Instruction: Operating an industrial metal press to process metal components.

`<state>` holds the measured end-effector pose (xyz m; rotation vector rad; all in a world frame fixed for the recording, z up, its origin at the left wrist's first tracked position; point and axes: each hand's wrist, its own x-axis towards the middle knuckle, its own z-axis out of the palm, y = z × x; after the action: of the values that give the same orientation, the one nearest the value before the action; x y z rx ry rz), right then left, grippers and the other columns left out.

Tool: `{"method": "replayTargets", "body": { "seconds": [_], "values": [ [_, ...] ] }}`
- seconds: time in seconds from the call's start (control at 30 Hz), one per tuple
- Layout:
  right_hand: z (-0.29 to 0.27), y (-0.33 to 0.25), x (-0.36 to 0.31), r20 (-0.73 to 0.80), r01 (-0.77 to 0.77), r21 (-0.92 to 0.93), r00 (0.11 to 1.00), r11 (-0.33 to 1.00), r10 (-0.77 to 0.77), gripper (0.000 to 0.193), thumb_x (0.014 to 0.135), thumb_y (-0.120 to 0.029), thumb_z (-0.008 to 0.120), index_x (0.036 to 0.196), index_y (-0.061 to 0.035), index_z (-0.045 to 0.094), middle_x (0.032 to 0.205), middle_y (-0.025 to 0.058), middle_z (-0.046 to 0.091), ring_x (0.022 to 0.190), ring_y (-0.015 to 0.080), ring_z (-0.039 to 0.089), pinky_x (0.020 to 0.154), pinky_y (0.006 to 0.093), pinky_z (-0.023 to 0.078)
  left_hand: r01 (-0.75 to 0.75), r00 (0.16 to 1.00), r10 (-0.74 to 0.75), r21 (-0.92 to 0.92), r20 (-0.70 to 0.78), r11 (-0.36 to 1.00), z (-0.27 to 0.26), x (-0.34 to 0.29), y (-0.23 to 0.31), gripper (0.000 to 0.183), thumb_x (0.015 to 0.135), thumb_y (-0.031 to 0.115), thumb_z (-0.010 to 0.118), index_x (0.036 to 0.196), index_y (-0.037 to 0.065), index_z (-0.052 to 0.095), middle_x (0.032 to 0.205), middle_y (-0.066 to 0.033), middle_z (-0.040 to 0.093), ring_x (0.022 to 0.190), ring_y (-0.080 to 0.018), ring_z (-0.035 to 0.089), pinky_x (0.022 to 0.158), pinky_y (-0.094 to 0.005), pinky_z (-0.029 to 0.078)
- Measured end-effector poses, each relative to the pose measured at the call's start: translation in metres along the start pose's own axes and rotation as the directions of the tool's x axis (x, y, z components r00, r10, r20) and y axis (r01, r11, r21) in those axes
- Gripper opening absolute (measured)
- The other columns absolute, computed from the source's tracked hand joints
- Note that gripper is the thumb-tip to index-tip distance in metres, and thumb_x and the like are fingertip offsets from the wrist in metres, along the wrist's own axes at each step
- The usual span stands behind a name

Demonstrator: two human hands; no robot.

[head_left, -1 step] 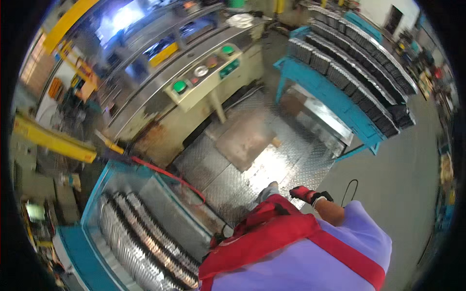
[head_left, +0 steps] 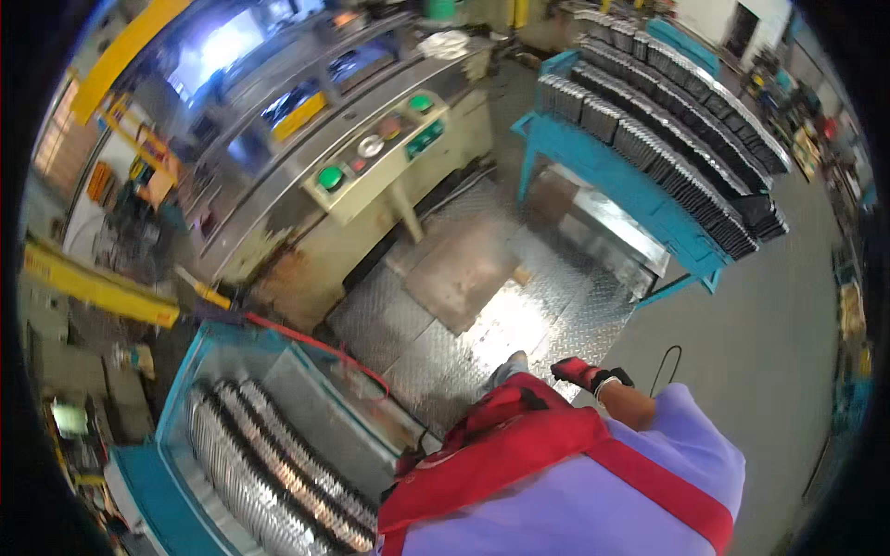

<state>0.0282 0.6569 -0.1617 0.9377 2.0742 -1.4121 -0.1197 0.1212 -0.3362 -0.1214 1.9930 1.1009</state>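
Note:
My right hand [head_left: 582, 372], in a red and black glove, hangs in front of my body on the right, above the floor. Its fingers look loosely curled, and nothing shows in them. My left hand is mostly or wholly hidden: a dark patch shows at the left edge of my red apron [head_left: 501, 454], and I cannot tell whether it is that glove. Left of my body stands a blue bin [head_left: 176, 408] with rows of shiny, ridged metal parts [head_left: 250, 463]. That bin is the nearest thing on my left side.
Ahead on the left is a large press machine [head_left: 278, 148] with a control panel [head_left: 375, 153] of green buttons. A blue rack [head_left: 621, 176] at the far right holds rows of dark metal parts. A brown plate [head_left: 464, 269] lies on the tread-plate floor. A black loop [head_left: 666, 369] lies right of my hand.
The view has shifted slightly, so the machine and rack sit a little further left. My right hand keeps nearly the same pose.

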Motion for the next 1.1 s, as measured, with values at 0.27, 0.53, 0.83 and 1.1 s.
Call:
{"method": "replayTargets", "body": {
  "seconds": [0.27, 0.53, 0.83, 1.1],
  "values": [
    [-0.079, 0.063, 0.031, -0.271, -0.086, 0.134, 0.955, 0.987, 0.12, 0.032, 0.085, -0.031, 0.049, 0.082, -0.0022, 0.062, 0.08, 0.0133, 0.064, 0.074, 0.0236, 0.06, 0.068, 0.0356, 0.046, 0.201, 0.979, -0.192, -0.386, 0.061, 0.9, 0.017, 0.113, 0.231, 0.04, 0.087, 0.037, 0.049, 0.11, 0.005, 0.051, 0.099, -0.0156, 0.06, 0.08, -0.0268, 0.059, 0.065, -0.0371, 0.046],
    [-0.092, 0.051, 0.024, -0.519, 0.026, 0.352, 0.837, 0.936, 0.172, 0.041, 0.082, -0.039, 0.049, 0.083, -0.0015, 0.064, 0.075, 0.0152, 0.064, 0.069, 0.0274, 0.058, 0.068, 0.0386, 0.044, -0.625, 0.699, 0.444, 0.178, 0.56, 0.76, 0.137, 0.137, 0.473, 0.037, 0.09, 0.031, 0.048, 0.12, 0.01, 0.047, 0.112, -0.0163, 0.057, 0.095, -0.0278, 0.059, 0.078, -0.0389, 0.048],
    [-0.073, 0.062, 0.014, -0.472, -0.228, 0.486, 0.744, 0.844, 0.473, 0.039, 0.081, -0.039, 0.05, 0.085, -0.0027, 0.064, 0.079, 0.0135, 0.066, 0.075, 0.0281, 0.062, 0.071, 0.0384, 0.045, -0.097, 0.599, 0.081, -0.029, 0.797, 0.995, 0.272, 0.139, 0.625, 0.032, 0.091, 0.021, 0.049, 0.116, 0.002, 0.051, 0.103, -0.0107, 0.061, 0.092, -0.0221, 0.061, 0.082, -0.03, 0.048],
    [-0.109, 0.073, 0.014, -0.628, 0.395, 0.778, 0.518, 0.489, 0.581, 0.022, 0.086, -0.022, 0.052, 0.094, -0.0042, 0.062, 0.085, 0.0088, 0.065, 0.076, 0.0201, 0.062, 0.067, 0.0307, 0.048, -0.382, 0.209, 0.192, -0.101, 0.959, 0.919, 0.394, 0.089, 0.73, 0.032, 0.087, 0.009, 0.057, 0.117, 0.001, 0.052, 0.104, -0.0043, 0.059, 0.094, -0.0113, 0.056, 0.085, -0.0246, 0.045]
  ]
}}
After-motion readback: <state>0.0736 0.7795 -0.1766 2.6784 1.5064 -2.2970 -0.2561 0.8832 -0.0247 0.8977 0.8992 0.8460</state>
